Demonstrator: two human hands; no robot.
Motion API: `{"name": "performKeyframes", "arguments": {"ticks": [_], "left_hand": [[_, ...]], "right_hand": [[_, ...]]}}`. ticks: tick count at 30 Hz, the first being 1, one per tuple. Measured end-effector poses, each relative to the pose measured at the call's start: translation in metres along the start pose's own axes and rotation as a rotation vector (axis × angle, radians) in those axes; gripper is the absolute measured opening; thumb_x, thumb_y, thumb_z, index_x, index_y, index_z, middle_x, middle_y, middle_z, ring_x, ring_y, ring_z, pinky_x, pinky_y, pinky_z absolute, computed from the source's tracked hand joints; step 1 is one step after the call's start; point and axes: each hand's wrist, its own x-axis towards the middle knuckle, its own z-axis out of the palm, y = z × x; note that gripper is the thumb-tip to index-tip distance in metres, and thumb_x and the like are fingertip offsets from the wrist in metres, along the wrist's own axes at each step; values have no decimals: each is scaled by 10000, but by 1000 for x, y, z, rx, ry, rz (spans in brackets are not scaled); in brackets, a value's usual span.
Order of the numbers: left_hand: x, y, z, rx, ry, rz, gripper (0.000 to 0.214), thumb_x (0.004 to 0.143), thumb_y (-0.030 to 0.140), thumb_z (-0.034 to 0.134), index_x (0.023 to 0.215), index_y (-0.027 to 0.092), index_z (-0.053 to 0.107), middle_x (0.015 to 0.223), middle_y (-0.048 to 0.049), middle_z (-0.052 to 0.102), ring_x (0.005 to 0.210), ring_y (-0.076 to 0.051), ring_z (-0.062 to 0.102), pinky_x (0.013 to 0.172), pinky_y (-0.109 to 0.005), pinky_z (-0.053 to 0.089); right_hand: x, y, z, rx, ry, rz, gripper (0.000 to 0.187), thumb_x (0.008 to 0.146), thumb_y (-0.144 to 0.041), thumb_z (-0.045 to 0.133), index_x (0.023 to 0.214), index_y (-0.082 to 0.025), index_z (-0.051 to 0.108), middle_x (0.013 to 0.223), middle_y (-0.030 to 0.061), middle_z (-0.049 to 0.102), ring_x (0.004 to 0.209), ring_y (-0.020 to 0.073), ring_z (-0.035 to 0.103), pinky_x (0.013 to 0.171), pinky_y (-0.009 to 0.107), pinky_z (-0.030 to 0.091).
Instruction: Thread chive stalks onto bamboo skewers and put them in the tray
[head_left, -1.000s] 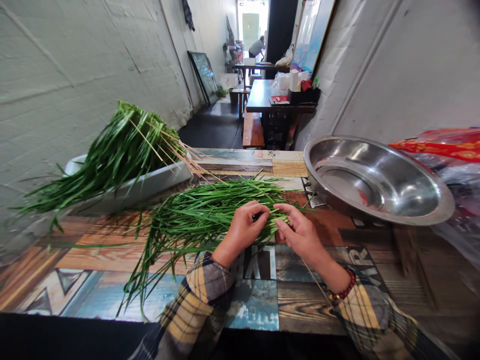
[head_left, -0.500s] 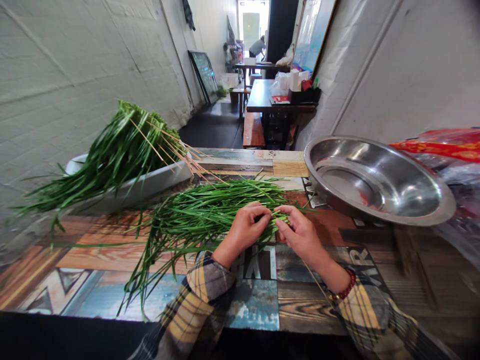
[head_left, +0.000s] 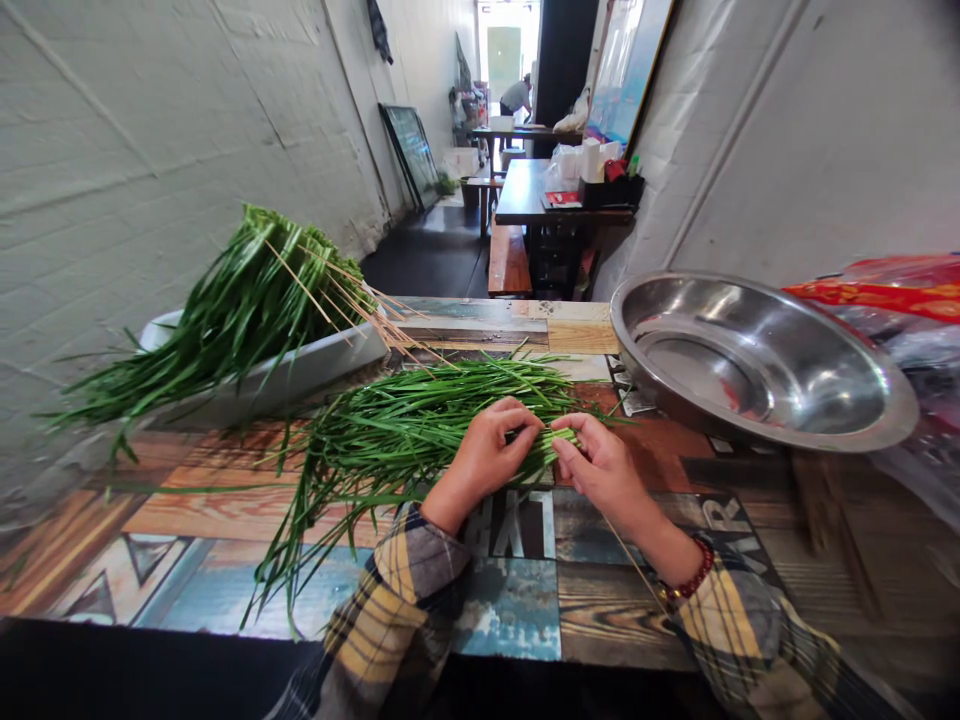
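Note:
Loose garlic chives [head_left: 390,430] lie in a long heap on the patchwork-patterned table [head_left: 502,610]. My left hand [head_left: 486,455] is closed at the stem end of the heap, pinching chives. Pale cut stem ends [head_left: 564,437] show between my two hands. My right hand [head_left: 604,465] faces it, thumb and forefinger bent together at those stems. A thin wooden skewer [head_left: 634,562] runs under my right palm towards the wrist; its tip is hidden by the fingers.
A white tray [head_left: 300,365] at the left holds a big pile of chives [head_left: 255,290] with several skewers [head_left: 352,290] through and beside it. A steel basin [head_left: 765,360] stands at the right, near plastic bags [head_left: 907,330]. Further back are another table [head_left: 525,190] and a bent-over person [head_left: 516,95].
Both hands stay almost in place, with only slight finger movement at the stem ends. The whole view has shifted a little.

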Motion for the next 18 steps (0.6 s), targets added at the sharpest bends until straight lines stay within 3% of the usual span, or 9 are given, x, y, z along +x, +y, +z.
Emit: {"name": "performKeyframes", "arguments": {"ticks": [3, 5, 11, 18], "left_hand": [[0, -10, -8, 159, 166, -49, 182, 881, 162, 511, 883, 172, 693, 852, -53, 654, 815, -160, 604, 750, -272, 452], [0, -15, -13, 305, 203, -83, 185, 884, 160, 507, 901, 174, 690, 866, -57, 650, 825, -168, 597, 758, -282, 447], [-1, -18, -15, 707, 53, -121, 159, 867, 182, 541, 874, 197, 699, 900, -77, 640, 884, -222, 551, 739, -331, 402], [-1, -17, -11, 780, -30, -50, 93, 823, 231, 628, 885, 230, 698, 953, -66, 625, 906, -234, 520, 720, -344, 368]], "right_hand": [[0, -1, -1, -6, -31, 19, 270, 863, -400, 530, 991, -166, 574, 506, -62, 522, 369, 89, 439, 373, 204, 324], [-1, -1, -2, -20, -46, 21, 263, 862, -398, 528, 964, -163, 590, 515, -59, 522, 367, 86, 430, 369, 205, 322], [-2, 0, -2, -77, -54, 5, 225, 867, -357, 521, 960, -168, 600, 512, -59, 529, 363, 83, 422, 376, 203, 325], [-2, 0, -2, -71, -59, -14, 210, 867, -339, 525, 962, -171, 606, 522, -56, 540, 367, 82, 433, 382, 200, 331]]}}
